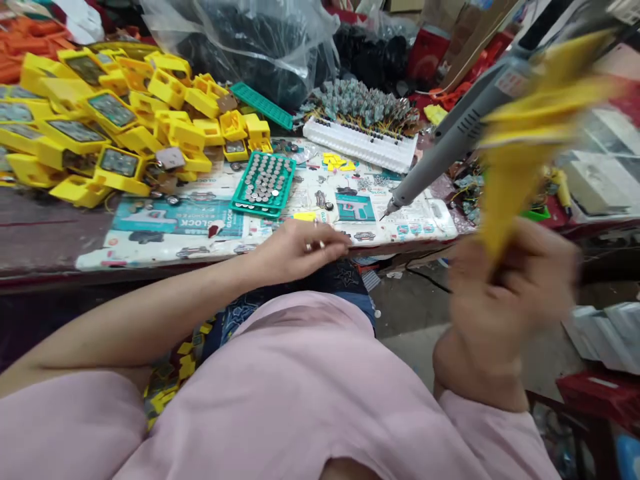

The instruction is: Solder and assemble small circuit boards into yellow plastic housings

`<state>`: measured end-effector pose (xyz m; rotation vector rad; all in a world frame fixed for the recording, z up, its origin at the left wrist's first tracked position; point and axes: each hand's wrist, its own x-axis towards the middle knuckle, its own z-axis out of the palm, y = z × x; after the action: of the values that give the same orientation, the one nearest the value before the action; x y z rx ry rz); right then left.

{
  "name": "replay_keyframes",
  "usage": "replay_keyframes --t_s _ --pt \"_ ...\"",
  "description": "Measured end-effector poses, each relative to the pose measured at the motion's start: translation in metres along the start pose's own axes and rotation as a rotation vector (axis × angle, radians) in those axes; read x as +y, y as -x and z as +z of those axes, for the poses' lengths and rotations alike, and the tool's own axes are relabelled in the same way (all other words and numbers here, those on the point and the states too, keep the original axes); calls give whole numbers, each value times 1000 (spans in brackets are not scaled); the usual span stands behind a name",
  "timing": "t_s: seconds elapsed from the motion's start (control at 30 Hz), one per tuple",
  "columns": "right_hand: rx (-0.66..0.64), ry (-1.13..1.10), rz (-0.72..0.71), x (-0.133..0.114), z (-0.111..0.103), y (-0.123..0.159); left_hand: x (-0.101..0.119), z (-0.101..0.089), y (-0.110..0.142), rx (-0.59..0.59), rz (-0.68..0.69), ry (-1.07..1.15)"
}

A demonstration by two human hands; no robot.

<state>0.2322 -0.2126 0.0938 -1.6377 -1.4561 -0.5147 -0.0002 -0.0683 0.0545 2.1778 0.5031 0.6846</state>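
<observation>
Nearest to me: pink shirt (295, 373), with small yellow bits (186, 367) down to its left. My right hand (515, 300), near right and raised, is closed round the narrow lower end of a yellow piece (520, 153); blurred, exact shape unclear. My left hand (305, 250) sits at the table's near edge, fingers curled; small pale spots show among them, rings or loose parts, can't tell, so can't call that grip either.

Handling, as I judge it: clasp low on the yellow piece, firm but no squeezing, since it looks thin-walled. The grey screwdriver (440, 150) slants in from far right, bit just above the table (200, 257). In my view the piece overlaps it; contact unclear. I'd keep the piece wide of the tool and steady it with both hands before any fine work, left wrist low, sleeve and forearm off the loose parts.

Mid-table: green tray (283, 195) of round metal cells; best not knocked. Farther: yellow housings (187, 137) heaped left, white rack (357, 142) of wired parts right of centre, clear plastic bag (280, 40) behind.
</observation>
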Motion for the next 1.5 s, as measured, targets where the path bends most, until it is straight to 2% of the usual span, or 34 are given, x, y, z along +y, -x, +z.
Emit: replay_keyframes --t_s 0.03,0.1,0.17,0.27,0.43,0.53,0.6,0.67,0.7,0.73,0.8,0.83,0.9,1.0,1.07,1.17,1.3,1.37,1.5 --pt "-24 -14 -154 -10 20 -5 -1 1 -4 74 -23 95" --pt "-129 -113 -304 -22 55 -14 -4 2 -15 213 -50 239" --pt "-182 -155 -348 -25 80 -22 -7 1 -31 296 -76 370" --pt "-251 -167 -328 -19 102 -30 -8 -3 -57 362 -145 545" --pt "-252 -105 -259 -10 116 -45 -9 -9 -94 428 -248 816" --pt "-73 -143 -263 -16 109 -38 -11 -10 -112 490 -320 944" --pt "29 -270 -331 -22 106 -24 -11 -11 -122 522 -360 1022" --pt "-22 -492 -360 -26 111 -7 -10 -12 -129 514 -391 1069" --pt "-54 -618 -295 -26 118 -1 -9 -13 -131 497 -402 1075" --pt "-94 -728 -171 -24 128 3 -7 -13 -133 475 -409 1065" --pt "-50 -902 94 -16 154 2 -5 -12 -135 415 -417 997" --pt "-6 -934 148 -12 168 -4 -4 -10 -135 384 -418 947" --pt "119 -913 159 -4 191 -21 -5 -7 -137 300 -414 795" --pt "221 -657 106 -3 206 -47 -11 -7 -137 170 -357 541" --pt "152 -528 73 -5 203 -56 -19 -14 -129 108 -304 463" --pt "-34 -509 -55 -4 189 -54 -39 -35 -104 -3 -263 289" --pt "-198 -551 -213 6 173 -37 -75 -59 -67 -83 -233 -400" --pt "-244 -555 -191 10 172 -29 -89 -62 -59 -144 -206 -597" --pt "-303 -528 -211 12 181 -16 -101 -53 -67 -359 -172 -687"
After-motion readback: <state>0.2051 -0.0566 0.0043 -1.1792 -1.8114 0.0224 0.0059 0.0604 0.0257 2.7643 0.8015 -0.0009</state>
